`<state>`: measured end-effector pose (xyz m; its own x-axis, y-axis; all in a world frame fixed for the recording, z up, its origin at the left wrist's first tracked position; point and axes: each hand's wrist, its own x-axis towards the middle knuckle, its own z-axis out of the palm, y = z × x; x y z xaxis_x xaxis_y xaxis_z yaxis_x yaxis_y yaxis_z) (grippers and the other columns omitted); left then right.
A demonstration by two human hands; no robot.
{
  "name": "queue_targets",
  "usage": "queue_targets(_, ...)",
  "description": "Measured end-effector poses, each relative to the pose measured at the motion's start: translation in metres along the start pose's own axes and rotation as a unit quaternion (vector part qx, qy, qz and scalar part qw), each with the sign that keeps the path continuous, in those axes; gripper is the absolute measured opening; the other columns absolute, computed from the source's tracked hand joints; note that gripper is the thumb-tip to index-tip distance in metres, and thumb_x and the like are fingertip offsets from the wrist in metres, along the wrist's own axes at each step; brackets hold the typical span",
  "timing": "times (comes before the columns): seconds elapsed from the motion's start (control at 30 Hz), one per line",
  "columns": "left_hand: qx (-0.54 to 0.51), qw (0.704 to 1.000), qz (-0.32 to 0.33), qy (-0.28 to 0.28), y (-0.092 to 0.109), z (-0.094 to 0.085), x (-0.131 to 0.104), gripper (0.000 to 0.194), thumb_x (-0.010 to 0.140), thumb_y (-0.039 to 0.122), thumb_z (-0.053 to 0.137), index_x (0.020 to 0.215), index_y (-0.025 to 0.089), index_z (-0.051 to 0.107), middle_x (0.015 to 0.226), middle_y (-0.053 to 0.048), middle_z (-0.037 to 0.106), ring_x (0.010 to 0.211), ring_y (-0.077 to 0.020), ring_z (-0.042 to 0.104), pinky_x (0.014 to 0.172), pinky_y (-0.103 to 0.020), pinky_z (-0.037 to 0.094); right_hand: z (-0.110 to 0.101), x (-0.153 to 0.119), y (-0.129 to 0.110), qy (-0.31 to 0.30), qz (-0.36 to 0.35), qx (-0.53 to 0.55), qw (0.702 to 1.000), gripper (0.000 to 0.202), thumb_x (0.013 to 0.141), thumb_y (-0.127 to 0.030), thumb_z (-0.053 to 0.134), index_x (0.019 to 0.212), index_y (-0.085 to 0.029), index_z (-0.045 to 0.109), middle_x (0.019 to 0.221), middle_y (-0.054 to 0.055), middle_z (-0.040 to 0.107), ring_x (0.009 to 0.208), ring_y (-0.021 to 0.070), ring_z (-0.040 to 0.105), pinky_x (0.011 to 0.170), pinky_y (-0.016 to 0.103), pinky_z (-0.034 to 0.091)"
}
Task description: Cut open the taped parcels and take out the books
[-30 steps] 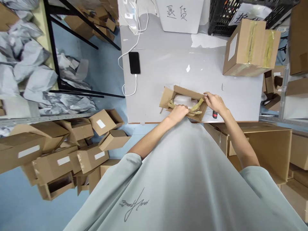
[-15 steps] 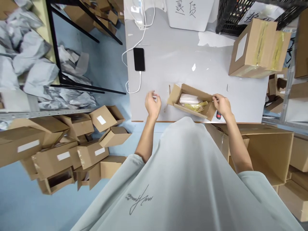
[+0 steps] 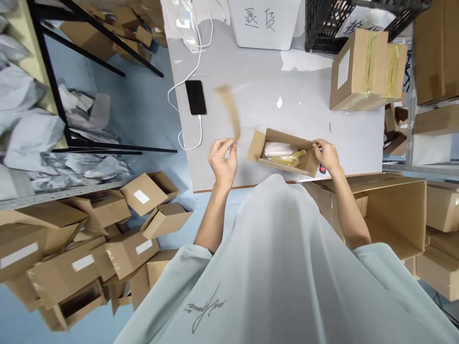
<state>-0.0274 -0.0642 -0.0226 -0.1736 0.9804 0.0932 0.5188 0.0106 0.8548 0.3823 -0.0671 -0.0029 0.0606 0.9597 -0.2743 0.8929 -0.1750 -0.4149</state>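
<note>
An opened cardboard box (image 3: 283, 169) lies near the table's front edge. Inside are a white wrapped item (image 3: 279, 149) and some crumpled yellow tape (image 3: 289, 158). My right hand (image 3: 327, 154) pinches the box's right end wall. To the left of the box, my left hand (image 3: 223, 161) is closed on a brown strip (image 3: 231, 109) between thumb and fingertips. The strip sticks up and is smeared by motion, so its material is unclear. A small red and black object (image 3: 322, 169) shows partly under my right hand.
On the table (image 3: 251, 105), a phone (image 3: 196, 97) is plugged into a white cable. Taped cardboard boxes (image 3: 360, 67), a black crate (image 3: 324, 24) and a white bin (image 3: 263, 36) stand toward the back. Cardboard boxes (image 3: 143, 191) are piled left; a large open carton (image 3: 394, 220) is right.
My left hand, bare before, now holds the brown strip up. My right hand stays on the box. The whole view has shifted and turned slightly.
</note>
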Motion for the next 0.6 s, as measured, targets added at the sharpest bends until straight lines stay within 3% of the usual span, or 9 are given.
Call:
queue_targets(0.07, -0.005, 0.991, 0.108, -0.077, 0.025, 0.004, 0.000, 0.023, 0.116, 0.031, 0.065, 0.123, 0.024, 0.086, 0.124, -0.010, 0.079, 0.118, -0.0257, 0.068, 0.110, -0.045, 0.054, 0.002, 0.000, 0.001, 0.007, 0.011, 0.019, 1.000, 0.039, 0.108, -0.033, 0.052, 0.127, -0.020, 0.083, 0.129, 0.017, 0.087, 0.105, 0.0351, 0.080, 0.103, 0.050, 0.061)
queue_targets(0.17, 0.055, 0.946, 0.218, -0.232, 0.047, 0.039, -0.001, 0.034, 0.113, 0.020, 0.058, 0.126, 0.028, 0.088, 0.122, -0.011, 0.081, 0.116, -0.0295, 0.069, 0.103, -0.047, 0.058, 0.004, 0.000, 0.003, 0.013, 0.016, 0.053, 0.998, 0.036, 0.108, -0.033, 0.055, 0.125, -0.021, 0.084, 0.129, 0.015, 0.088, 0.107, 0.0336, 0.081, 0.106, 0.049, 0.061)
queue_targets(0.27, 0.159, 0.892, 0.208, -0.368, 0.049, 0.082, 0.003, 0.038, 0.103, 0.010, 0.056, 0.112, 0.024, 0.091, 0.107, -0.014, 0.082, 0.110, -0.0338, 0.070, 0.094, -0.045, 0.061, 0.005, 0.000, 0.007, 0.013, 0.010, 0.089, 0.996, 0.035, 0.108, -0.033, 0.055, 0.123, -0.022, 0.084, 0.128, 0.013, 0.088, 0.109, 0.0328, 0.082, 0.107, 0.048, 0.062)
queue_targets(0.33, 0.193, 0.870, 0.188, -0.414, 0.047, 0.097, 0.006, 0.035, 0.099, 0.008, 0.060, 0.110, 0.022, 0.090, 0.109, -0.015, 0.084, 0.112, -0.0363, 0.071, 0.094, -0.046, 0.061, 0.004, 0.000, 0.010, 0.011, 0.005, 0.115, 0.993, 0.034, 0.109, -0.034, 0.055, 0.122, -0.022, 0.084, 0.127, 0.013, 0.088, 0.110, 0.0321, 0.082, 0.107, 0.048, 0.063)
queue_targets(0.4, 0.188, 0.887, 0.168, -0.386, 0.045, 0.096, 0.010, 0.034, 0.099, 0.011, 0.064, 0.121, 0.023, 0.088, 0.124, -0.015, 0.084, 0.120, -0.0377, 0.070, 0.103, -0.048, 0.061, 0.003, -0.002, 0.015, 0.009, 0.000, 0.135, 0.991, 0.036, 0.109, -0.036, 0.054, 0.124, -0.021, 0.083, 0.130, 0.014, 0.087, 0.109, 0.0318, 0.082, 0.107, 0.048, 0.063)
queue_targets(0.47, 0.182, 0.933, 0.130, -0.283, 0.040, 0.083, 0.015, 0.038, 0.102, 0.019, 0.068, 0.137, 0.021, 0.082, 0.139, -0.016, 0.079, 0.129, -0.0388, 0.068, 0.115, -0.052, 0.056, 0.003, -0.011, 0.022, 0.019, 0.008, 0.146, 0.989, 0.040, 0.109, -0.040, 0.056, 0.133, -0.019, 0.080, 0.137, 0.016, 0.085, 0.107, 0.0320, 0.083, 0.108, 0.051, 0.063)
queue_targets(0.53, 0.192, 0.964, 0.059, -0.172, 0.031, 0.067, 0.020, 0.048, 0.101, 0.028, 0.075, 0.148, 0.018, 0.075, 0.147, -0.020, 0.074, 0.136, -0.0408, 0.065, 0.122, -0.055, 0.052, 0.005, -0.026, 0.029, 0.035, 0.051, 0.151, 0.987, 0.050, 0.106, -0.049, 0.064, 0.142, -0.016, 0.075, 0.138, 0.020, 0.083, 0.102, 0.0330, 0.083, 0.109, 0.054, 0.063)
queue_targets(0.6, 0.199, 0.968, -0.047, -0.143, 0.020, 0.053, 0.023, 0.050, 0.094, 0.034, 0.083, 0.140, 0.016, 0.076, 0.140, -0.020, 0.076, 0.131, -0.0408, 0.067, 0.118, -0.053, 0.053, 0.011, -0.045, 0.034, 0.018, 0.105, 0.172, 0.979, 0.060, 0.101, -0.060, 0.074, 0.140, -0.015, 0.073, 0.128, 0.020, 0.085, 0.099, 0.0343, 0.084, 0.106, 0.055, 0.064)
